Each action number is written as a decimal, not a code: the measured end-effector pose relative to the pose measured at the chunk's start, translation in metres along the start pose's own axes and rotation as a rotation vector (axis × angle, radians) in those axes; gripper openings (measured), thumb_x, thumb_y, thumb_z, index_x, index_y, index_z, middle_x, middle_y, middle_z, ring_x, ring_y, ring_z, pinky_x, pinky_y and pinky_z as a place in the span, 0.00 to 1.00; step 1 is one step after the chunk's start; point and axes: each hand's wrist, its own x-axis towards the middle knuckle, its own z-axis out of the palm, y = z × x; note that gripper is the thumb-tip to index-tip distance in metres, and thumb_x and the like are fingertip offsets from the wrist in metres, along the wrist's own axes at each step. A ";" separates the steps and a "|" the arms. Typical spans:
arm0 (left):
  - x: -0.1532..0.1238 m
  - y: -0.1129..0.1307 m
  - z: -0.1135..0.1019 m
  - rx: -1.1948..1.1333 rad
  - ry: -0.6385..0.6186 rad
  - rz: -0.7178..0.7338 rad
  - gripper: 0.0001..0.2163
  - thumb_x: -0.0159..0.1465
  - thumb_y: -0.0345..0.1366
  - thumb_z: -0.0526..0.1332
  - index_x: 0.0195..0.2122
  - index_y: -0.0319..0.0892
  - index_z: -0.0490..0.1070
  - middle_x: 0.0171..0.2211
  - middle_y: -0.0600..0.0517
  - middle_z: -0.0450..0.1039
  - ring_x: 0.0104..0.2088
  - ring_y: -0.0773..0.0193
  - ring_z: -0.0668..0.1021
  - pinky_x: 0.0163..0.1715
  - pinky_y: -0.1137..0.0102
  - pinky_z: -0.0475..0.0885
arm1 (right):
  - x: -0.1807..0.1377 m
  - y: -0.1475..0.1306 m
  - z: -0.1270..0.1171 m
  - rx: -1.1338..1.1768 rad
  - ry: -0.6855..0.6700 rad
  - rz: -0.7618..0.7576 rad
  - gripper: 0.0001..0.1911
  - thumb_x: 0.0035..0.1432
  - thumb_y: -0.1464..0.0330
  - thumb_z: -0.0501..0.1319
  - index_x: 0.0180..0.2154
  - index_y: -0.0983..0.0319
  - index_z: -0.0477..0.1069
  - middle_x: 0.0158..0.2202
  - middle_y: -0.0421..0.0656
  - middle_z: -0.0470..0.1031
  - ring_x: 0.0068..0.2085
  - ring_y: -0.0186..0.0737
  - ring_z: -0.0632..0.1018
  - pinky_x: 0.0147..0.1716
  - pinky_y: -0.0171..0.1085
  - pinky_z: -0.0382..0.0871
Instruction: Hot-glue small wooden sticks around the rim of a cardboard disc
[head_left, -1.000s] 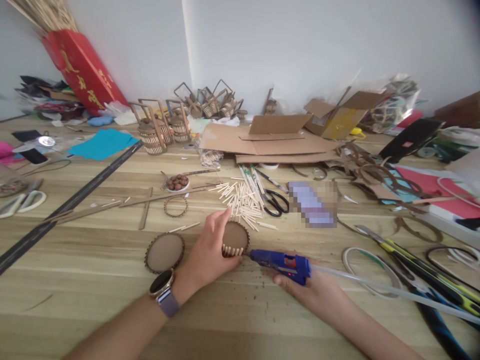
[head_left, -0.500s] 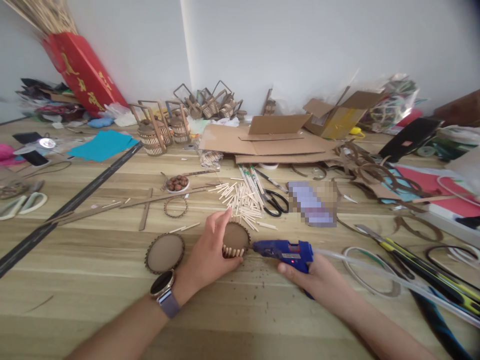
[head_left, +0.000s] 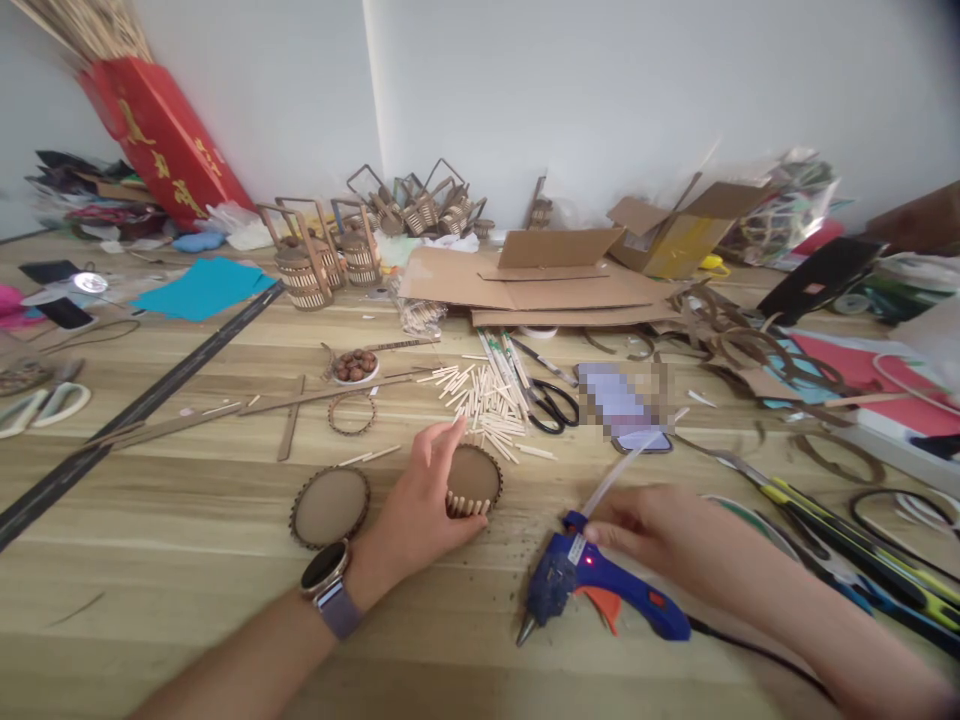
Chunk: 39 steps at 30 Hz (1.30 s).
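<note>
My left hand [head_left: 420,500] curves around a round brown cardboard base [head_left: 474,472] with a notched rim, thumb and fingers at its left and near edges. Short pale sticks [head_left: 469,506] stand in a row along the rim beside my thumb. A blue hot glue gun [head_left: 559,575] with an orange trigger lies on its side on the table, nozzle toward me, its red light lit and a clear glue stick [head_left: 616,473] out of its back. Slightly blurred, my right hand [head_left: 660,525] is just behind the gun, thumb at its rear end, fingers loosely bent and off the handle.
A second round base [head_left: 330,507] lies left of my left hand. Beyond are a heap of pale sticks [head_left: 491,400], black-handled scissors [head_left: 553,405], a phone [head_left: 622,410] and a bowl of brown balls [head_left: 355,367]. A yellow-black cutter [head_left: 847,535] lies right; small finished baskets [head_left: 304,275] stand behind.
My right hand has brought the glue gun away from the base, toward me, turned its nozzle and laid it down, loosening from the handle. My left hand stays at the base.
</note>
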 end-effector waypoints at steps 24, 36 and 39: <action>0.000 -0.003 0.002 0.000 -0.002 0.046 0.50 0.51 0.29 0.69 0.67 0.51 0.36 0.62 0.41 0.49 0.64 0.46 0.58 0.63 0.47 0.57 | 0.075 -0.016 0.020 -0.153 0.316 -0.335 0.15 0.59 0.81 0.52 0.46 0.67 0.69 0.41 0.51 0.73 0.44 0.47 0.74 0.44 0.40 0.67; 0.001 -0.004 0.003 0.007 0.013 0.051 0.48 0.51 0.30 0.68 0.66 0.48 0.38 0.62 0.40 0.50 0.64 0.46 0.58 0.62 0.48 0.57 | 0.041 -0.058 0.002 0.357 0.095 -0.404 0.06 0.57 0.75 0.57 0.34 0.61 0.72 0.27 0.37 0.72 0.27 0.34 0.71 0.27 0.30 0.63; 0.000 -0.003 0.003 -0.002 -0.001 0.019 0.47 0.51 0.30 0.68 0.66 0.46 0.39 0.62 0.39 0.49 0.64 0.45 0.58 0.62 0.48 0.58 | 0.044 -0.061 0.008 0.339 0.084 -0.407 0.06 0.56 0.76 0.59 0.33 0.61 0.73 0.27 0.38 0.73 0.28 0.34 0.72 0.28 0.30 0.63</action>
